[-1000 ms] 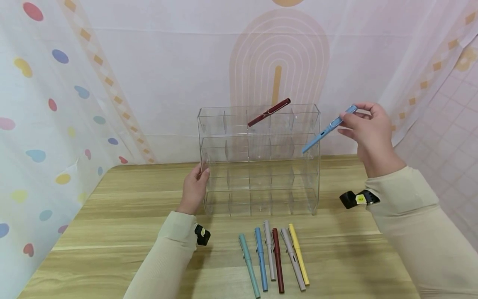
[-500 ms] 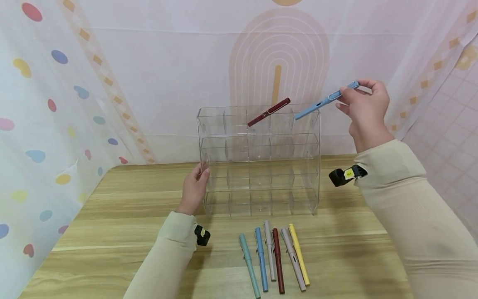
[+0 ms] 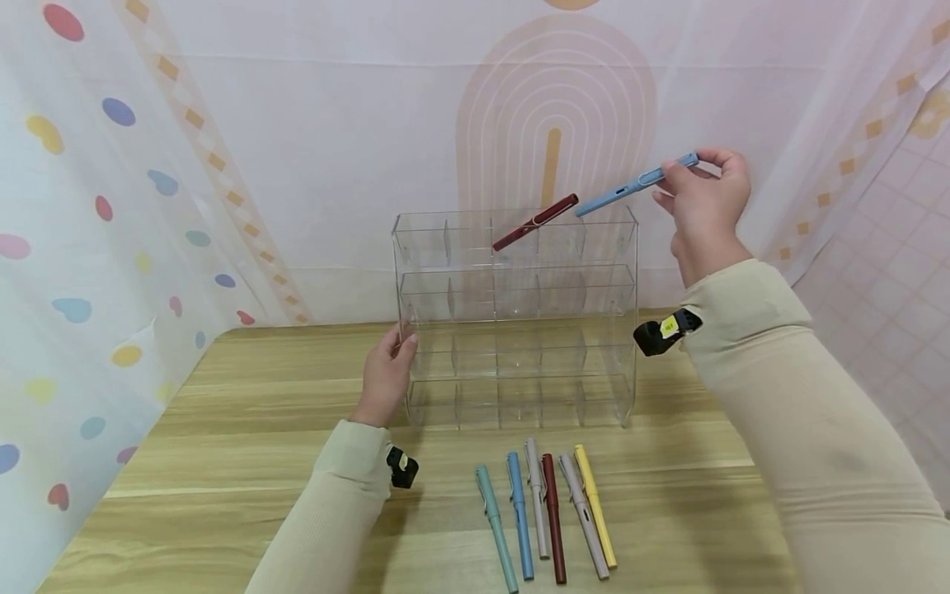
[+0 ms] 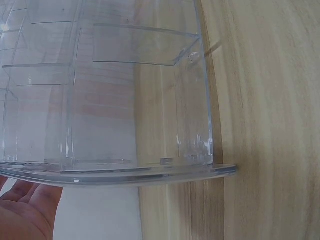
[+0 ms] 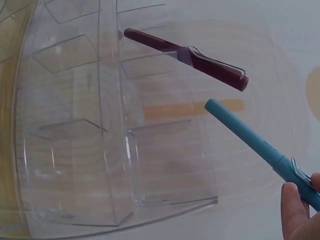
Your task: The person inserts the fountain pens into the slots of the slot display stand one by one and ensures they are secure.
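Note:
A clear acrylic rack (image 3: 517,320) with several tiers of small compartments stands upright on the table. My left hand (image 3: 386,375) grips its left side panel, thumb in front; the left wrist view shows that panel's edge (image 4: 120,177) close up. Up at the right, my right hand (image 3: 708,202) pinches a light blue pen (image 3: 631,186) by its clipped cap. The pen slants down to the left, its lower end close over the top tier's right part. A dark red pen (image 3: 536,223) leans in the top tier, cap up, near that end; the right wrist view shows both pens.
In front of the rack lies a row of capped pens: teal (image 3: 496,528), blue (image 3: 520,516), grey (image 3: 537,499), dark red (image 3: 552,520), lilac-grey (image 3: 584,516) and yellow (image 3: 596,507). A patterned curtain (image 3: 334,165) hangs behind the wooden table (image 3: 223,462).
My right hand has risen and moved left, carrying the light blue pen from beside the rack to over its top tier; the pen now lies flatter. The left hand has stayed put.

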A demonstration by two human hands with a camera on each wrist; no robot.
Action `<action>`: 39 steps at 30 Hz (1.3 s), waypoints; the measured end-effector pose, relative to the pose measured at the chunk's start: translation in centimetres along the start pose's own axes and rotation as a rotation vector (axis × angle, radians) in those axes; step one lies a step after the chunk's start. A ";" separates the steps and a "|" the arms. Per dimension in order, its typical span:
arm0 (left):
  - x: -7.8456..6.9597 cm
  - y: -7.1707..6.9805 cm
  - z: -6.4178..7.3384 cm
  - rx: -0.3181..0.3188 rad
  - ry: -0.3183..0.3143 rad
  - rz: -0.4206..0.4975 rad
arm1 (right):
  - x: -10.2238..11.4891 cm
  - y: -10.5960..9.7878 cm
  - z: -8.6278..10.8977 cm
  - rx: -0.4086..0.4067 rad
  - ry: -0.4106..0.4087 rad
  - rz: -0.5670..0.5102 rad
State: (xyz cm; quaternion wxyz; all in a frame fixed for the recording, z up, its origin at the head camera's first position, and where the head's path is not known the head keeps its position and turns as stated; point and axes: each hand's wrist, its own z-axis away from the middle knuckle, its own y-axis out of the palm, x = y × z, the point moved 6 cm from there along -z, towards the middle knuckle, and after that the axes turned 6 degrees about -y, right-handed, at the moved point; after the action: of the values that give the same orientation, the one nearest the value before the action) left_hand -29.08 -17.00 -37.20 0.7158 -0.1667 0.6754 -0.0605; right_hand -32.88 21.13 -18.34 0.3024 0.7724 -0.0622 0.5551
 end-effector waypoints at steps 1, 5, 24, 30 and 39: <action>0.0 0.0 0.0 0.000 0.001 0.000 | -0.2 0.2 0.0 0.001 -0.002 0.003; 0.1 -0.1 0.0 0.003 0.005 -0.001 | -1.0 0.9 0.4 0.010 -0.011 0.027; 0.1 -0.1 0.0 0.003 0.003 -0.015 | -4.6 2.8 1.7 0.080 -0.011 0.122; 0.0 -0.2 -0.1 -0.010 0.023 -0.039 | -4.9 3.2 2.0 0.101 -0.030 0.164; 0.0 -0.2 -0.1 -0.014 0.021 -0.040 | -5.1 3.4 2.3 0.128 -0.069 0.220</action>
State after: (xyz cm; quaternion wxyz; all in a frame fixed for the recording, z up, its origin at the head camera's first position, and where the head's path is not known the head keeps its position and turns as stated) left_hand -29.20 -17.18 -37.14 0.7060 -0.1846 0.6800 -0.0718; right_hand -34.37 15.93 -22.04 0.1875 0.7972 -0.1215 0.5609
